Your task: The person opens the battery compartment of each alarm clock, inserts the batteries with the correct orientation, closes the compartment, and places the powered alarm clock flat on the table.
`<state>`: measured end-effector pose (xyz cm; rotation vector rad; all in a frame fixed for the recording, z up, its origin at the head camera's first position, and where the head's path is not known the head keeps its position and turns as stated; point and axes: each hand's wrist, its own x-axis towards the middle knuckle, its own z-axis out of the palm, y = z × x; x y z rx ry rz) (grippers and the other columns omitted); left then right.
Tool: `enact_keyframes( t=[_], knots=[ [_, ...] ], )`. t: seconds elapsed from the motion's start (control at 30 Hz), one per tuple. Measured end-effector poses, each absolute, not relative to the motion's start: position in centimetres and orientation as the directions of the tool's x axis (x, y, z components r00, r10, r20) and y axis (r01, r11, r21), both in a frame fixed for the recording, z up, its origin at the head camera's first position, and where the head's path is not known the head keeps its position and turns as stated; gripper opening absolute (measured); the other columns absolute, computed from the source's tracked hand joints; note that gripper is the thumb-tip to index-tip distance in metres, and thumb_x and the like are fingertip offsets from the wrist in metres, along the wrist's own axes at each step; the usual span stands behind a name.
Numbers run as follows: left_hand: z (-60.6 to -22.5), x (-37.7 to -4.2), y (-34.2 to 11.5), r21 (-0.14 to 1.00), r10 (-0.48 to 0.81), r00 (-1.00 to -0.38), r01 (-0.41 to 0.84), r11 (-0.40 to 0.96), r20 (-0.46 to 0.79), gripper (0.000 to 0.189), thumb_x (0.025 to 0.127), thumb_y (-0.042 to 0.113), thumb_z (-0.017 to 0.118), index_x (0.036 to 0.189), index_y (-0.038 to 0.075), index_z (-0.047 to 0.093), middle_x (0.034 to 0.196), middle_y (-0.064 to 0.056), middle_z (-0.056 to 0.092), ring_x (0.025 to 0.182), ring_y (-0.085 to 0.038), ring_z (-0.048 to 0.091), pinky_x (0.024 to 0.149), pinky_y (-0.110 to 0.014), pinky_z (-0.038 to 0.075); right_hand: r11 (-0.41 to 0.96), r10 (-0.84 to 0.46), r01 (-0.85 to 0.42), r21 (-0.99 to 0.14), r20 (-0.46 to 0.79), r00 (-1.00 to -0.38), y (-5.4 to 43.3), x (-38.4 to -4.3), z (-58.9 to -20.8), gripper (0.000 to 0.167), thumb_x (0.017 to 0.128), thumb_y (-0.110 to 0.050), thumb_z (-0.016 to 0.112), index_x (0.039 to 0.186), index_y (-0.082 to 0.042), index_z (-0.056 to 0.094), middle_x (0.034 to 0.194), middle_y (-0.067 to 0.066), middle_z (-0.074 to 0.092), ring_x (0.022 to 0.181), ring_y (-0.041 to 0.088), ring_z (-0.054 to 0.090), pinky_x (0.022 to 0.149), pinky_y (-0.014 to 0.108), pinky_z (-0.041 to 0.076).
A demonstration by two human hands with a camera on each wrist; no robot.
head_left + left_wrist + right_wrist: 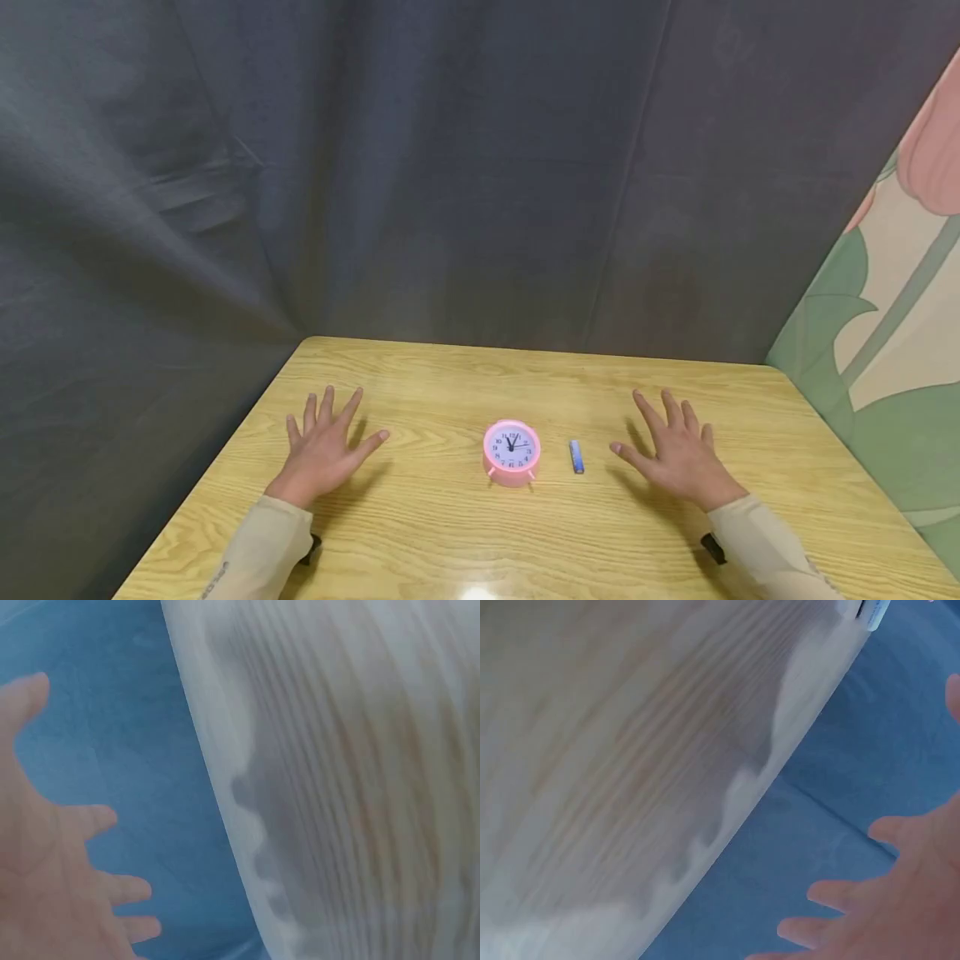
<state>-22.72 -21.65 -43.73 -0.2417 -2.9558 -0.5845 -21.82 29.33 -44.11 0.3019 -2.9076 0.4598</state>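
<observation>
A small pink alarm clock (pixel 511 450) with a white dial and two little feet sits near the middle of the table, its face turned up toward the head camera. Just right of it lies a blue battery (pixel 576 457). My left hand (pixel 322 455) is spread over the table to the left of the clock, holding nothing. On the other side my right hand (pixel 678 454) is spread too, its thumb nearest the battery. Both wrist views show the fingers apart, with the left palm (pixel 52 870) and right palm (pixel 922 892) bare and shadows cast on the wood.
The wooden table (pixel 450 533) has its far edge against a dark grey curtain (pixel 480 183), which also hangs along the left. A wall with painted flowers and leaves (pixel 900 333) borders the right side. Black straps (pixel 712 548) show under the sleeves.
</observation>
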Motion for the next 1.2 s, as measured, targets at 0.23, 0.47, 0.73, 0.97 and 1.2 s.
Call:
enact_keyframes(
  t=[0.23,0.47,0.73,0.97,1.2],
  knots=[
    [-43.6,-22.9,-19.2,0.532,0.223,-0.967,0.256,0.807,0.127,0.071,0.103,0.055,0.043,0.158,0.012,0.027,0.152,-0.026,0.04,0.133,-0.047,0.045,0.105,-0.066,0.04,0.927,-0.191,-0.275,-0.256,0.31,-0.932,27.0,-21.4,-43.5,0.069,0.096,-0.053,0.058,0.139,0.0,0.055,0.133,0.034,0.053,0.114,0.06,0.052,0.086,0.077,0.039],
    [-42.9,-23.4,-14.0,0.638,0.298,-0.948,0.297,0.711,0.109,0.048,0.106,0.04,0.046,0.14,0.007,0.055,0.103,-0.006,0.067,0.077,-0.012,0.058,0.072,-0.037,0.052,0.864,-0.256,-0.394,-0.314,0.4,-0.88,22.8,-21.4,-42.7,0.025,0.089,-0.021,0.075,0.103,0.0,0.075,0.097,0.014,0.072,0.078,0.026,0.067,0.067,0.046,0.057],
    [-43.5,-23.4,-9.6,0.712,0.386,-0.917,0.339,0.614,0.104,0.045,0.108,0.031,0.042,0.132,-0.002,0.058,0.087,-0.008,0.068,0.068,-0.012,0.057,0.063,-0.03,0.051,0.813,-0.21,-0.335,-0.476,0.297,-0.931,18.3,-21.7,-42.9,0.019,0.088,-0.012,0.074,0.1,0.002,0.075,0.082,0.006,0.069,0.057,0.007,0.048,0.054,0.024,0.045],
    [-44.3,-23.7,-7.6,0.767,0.381,-0.92,0.311,0.562,0.094,0.038,0.105,0.017,0.046,0.13,-0.009,0.058,0.084,-0.009,0.068,0.061,-0.012,0.055,0.053,-0.026,0.049,0.81,-0.177,-0.293,-0.507,0.265,-0.948,16.7,-22.0,-43.9,0.022,0.085,-0.01,0.074,0.101,0.006,0.073,0.075,0.005,0.066,0.056,0.009,0.049,0.052,0.024,0.046],
    [-45.0,-23.7,-6.4,0.787,0.364,-0.925,0.306,0.535,0.112,0.025,0.103,0.012,0.05,0.107,-0.003,0.07,0.074,-0.009,0.065,0.059,-0.009,0.051,0.052,-0.021,0.046,0.784,-0.16,-0.271,-0.559,0.24,-0.958,16.3,-21.9,-44.3,0.016,0.086,-0.008,0.071,0.096,0.004,0.074,0.073,0.004,0.066,0.055,0.009,0.05,0.051,0.024,0.046]
  ],
)
